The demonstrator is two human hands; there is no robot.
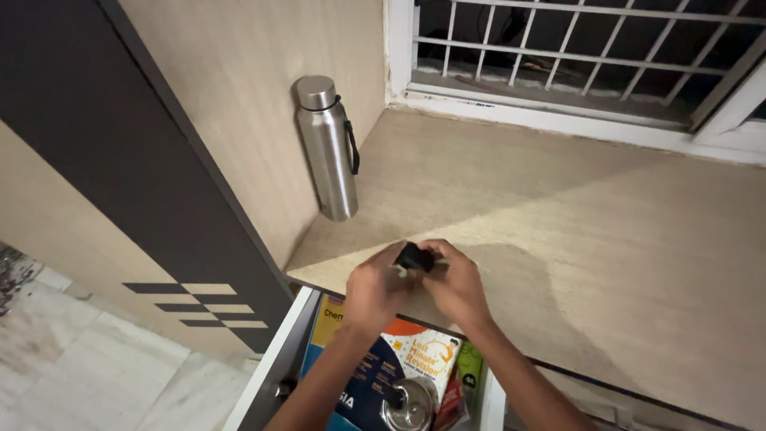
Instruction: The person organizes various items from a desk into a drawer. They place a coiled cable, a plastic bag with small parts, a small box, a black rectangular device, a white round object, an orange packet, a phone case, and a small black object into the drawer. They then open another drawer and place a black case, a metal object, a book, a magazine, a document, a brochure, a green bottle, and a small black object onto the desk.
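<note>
Fingers of left hand [373, 289], right hand [456, 283] closed on small black object [413, 257]

Steel bottle [327, 148] upright on desk [606, 231] against side panel; books [399, 363] in open drawer [275, 367]; barred window [574, 48].

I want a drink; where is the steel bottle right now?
The steel bottle stands at the desk's back left corner against the side panel, beyond the hands.
</note>
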